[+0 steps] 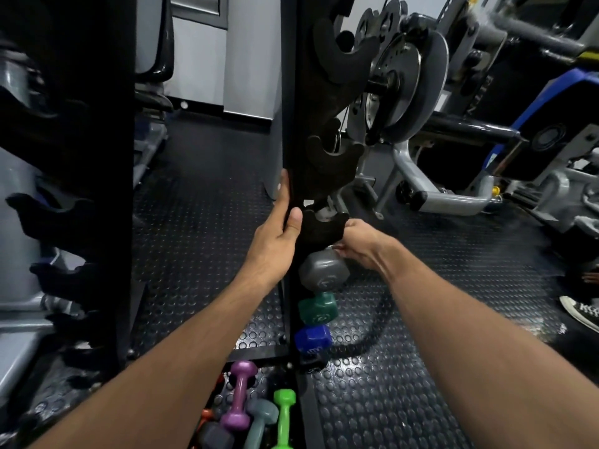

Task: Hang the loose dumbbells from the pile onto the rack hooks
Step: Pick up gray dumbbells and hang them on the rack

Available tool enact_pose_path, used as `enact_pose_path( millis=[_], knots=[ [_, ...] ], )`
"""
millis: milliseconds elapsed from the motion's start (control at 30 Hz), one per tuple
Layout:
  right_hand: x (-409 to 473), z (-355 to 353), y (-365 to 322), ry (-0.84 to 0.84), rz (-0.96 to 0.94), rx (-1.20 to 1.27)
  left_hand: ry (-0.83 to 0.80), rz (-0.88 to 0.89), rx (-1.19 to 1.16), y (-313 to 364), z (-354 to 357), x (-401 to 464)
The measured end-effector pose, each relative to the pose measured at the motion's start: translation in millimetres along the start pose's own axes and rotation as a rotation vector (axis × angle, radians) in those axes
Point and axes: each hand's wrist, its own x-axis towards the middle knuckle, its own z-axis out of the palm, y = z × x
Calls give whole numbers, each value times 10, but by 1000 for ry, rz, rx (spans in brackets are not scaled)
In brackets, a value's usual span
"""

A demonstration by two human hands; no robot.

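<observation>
The left hand (281, 225) grips the rack post (293, 176); the right hand (355, 243) holds the grey dumbbell (322, 270) just under an empty hook (324, 226); if the handle is not fully seated, it may slip and fall onto the green dumbbell (318, 307) below.

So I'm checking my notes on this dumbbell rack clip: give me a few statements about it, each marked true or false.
1. The left hand grips the rack upright. True.
2. The right hand holds the green dumbbell. False: it is at the grey dumbbell.
3. The blue dumbbell hangs above the teal one. False: it hangs below the teal dumbbell.
4. A purple dumbbell lies in the pile. True.
</observation>
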Motion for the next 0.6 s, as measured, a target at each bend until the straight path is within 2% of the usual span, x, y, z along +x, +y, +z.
enact_pose_path(
  millis=[167, 433, 533, 600],
  knots=[
    [1, 70, 162, 15, -1, 95, -36, -7, -86, -41, -49, 10],
    [-35, 87, 160, -14, -52, 150, -51, 11, -34, -55, -50, 6],
    [-140, 123, 227, 78, -131, 184, -42, 13, -12, -40, -97, -9],
    [-208, 155, 369, 225, -170, 234, -40, -1, 3, -67, -144, -39]
  ],
)
